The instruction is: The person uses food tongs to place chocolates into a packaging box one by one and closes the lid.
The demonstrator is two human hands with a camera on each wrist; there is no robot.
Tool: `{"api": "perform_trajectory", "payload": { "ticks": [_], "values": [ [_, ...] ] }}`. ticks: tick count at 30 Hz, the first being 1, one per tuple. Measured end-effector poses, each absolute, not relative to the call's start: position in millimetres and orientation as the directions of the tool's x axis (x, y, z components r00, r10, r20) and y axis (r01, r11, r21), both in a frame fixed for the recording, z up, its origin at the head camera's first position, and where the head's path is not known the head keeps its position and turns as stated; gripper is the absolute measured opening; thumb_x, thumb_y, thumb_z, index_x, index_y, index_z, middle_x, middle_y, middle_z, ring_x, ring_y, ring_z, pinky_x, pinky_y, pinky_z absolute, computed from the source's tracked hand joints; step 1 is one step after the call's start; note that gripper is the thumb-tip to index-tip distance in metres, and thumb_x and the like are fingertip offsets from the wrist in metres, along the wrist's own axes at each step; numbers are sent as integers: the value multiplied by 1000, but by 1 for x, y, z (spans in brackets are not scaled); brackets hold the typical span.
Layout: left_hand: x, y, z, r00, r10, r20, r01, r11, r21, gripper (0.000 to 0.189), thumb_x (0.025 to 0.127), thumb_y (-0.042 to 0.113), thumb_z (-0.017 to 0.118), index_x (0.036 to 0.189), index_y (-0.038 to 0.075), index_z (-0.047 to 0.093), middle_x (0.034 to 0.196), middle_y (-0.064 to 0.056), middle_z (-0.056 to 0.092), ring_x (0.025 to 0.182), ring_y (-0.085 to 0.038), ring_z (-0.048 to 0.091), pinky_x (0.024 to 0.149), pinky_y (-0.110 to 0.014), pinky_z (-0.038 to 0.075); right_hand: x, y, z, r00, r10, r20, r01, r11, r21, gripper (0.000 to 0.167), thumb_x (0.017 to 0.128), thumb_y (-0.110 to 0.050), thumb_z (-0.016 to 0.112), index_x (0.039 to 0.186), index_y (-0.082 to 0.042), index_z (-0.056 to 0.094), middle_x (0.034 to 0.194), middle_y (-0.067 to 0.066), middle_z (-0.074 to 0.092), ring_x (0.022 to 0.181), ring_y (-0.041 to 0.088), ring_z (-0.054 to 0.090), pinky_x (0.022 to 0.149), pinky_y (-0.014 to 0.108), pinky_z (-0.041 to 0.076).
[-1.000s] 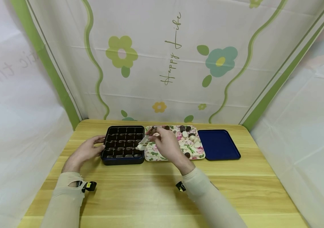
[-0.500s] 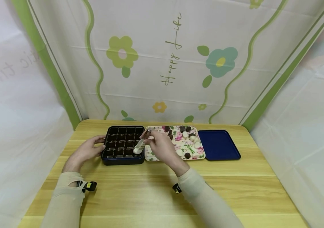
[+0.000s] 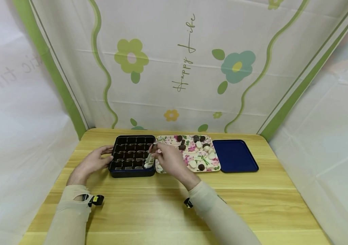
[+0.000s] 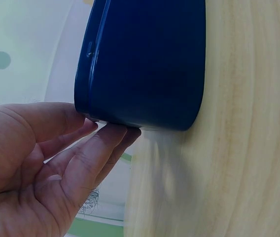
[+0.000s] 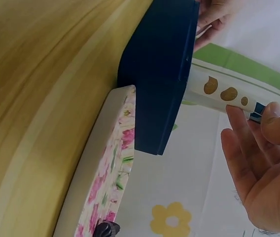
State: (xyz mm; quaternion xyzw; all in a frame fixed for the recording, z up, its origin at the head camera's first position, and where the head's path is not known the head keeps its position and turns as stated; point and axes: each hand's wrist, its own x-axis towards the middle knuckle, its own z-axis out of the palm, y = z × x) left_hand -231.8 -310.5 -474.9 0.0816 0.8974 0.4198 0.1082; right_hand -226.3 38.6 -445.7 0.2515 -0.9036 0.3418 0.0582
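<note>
A dark blue box stands at the left, its black insert divided into many small compartments. My left hand rests against the box's left side; in the left wrist view its thumb and fingertips touch the wall near the rim. In my right hand I pinch white tongs patterned with gold spots. Their tips point down into the front right compartment, where a whitish end shows. I cannot tell whether a white chocolate sits between the tips.
Against the box's right side lies a floral tray bearing several dark and white chocolates, among them a dark round one. A blue lid lies right of the tray. Behind the wooden table hangs a printed curtain.
My right hand has moved left and slightly down, bringing the tongs from above the box's right edge into its front right compartment. The left hand has stayed at the box.
</note>
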Motion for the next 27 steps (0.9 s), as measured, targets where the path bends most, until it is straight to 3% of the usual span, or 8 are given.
{"api": "perform_trajectory", "payload": {
  "ticks": [13,27],
  "values": [
    [-234,-311,-476,-966,227,-123,54,644,763,63,121,6,58,175,-15,34,171,-48,48,145,-63,68,94,-37,74,-226,38,-449,-864,-436,251,-496,650,-576,11,114,-26,76,122,-22,81,120,0,91,89,17,86,72,27,65],
    [-232,-311,-476,-964,236,-124,56,635,770,64,120,5,58,175,-16,34,171,-48,47,147,-65,65,93,-34,73,-224,40,-446,-863,-462,205,-480,622,-619,19,116,-25,74,134,-24,79,133,1,89,104,20,90,79,36,68]
  ]
}}
